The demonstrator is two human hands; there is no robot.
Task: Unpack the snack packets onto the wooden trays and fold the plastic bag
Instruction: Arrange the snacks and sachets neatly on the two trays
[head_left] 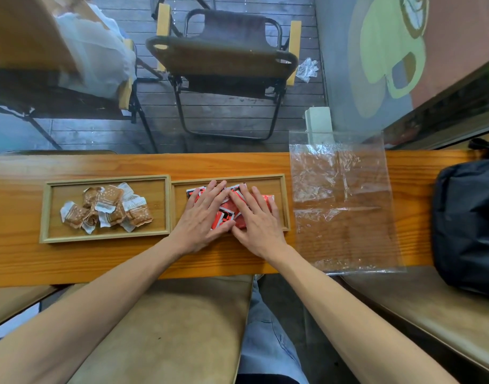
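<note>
The unpacking looks all but finished: the brown snack packets (107, 210) lie heaped in the left wooden tray (45, 212), and the red snack packets (226, 214) sit in the right wooden tray (284, 200), the two trays touching side by side on the tabletop (127, 259). The step in hand seems to be settling the red pile. The left hand (203, 217) and right hand (255, 220) both lie palm down on it, fingers straight and spread, pressing rather than gripping anything, with their thumbs meeting near the tray's front edge. Both forearms reach forward from the body and converge on that tray. The clear plastic bag (345, 206) lies flat and apparently empty just right of the trays, overhanging the tabletop's near and far edges, beside a black bag (467, 223). The next move is probably folding it, which calls for lifting the hands off the packets, reaching right, and smoothing the slippery, crinkled film before creasing.
</note>
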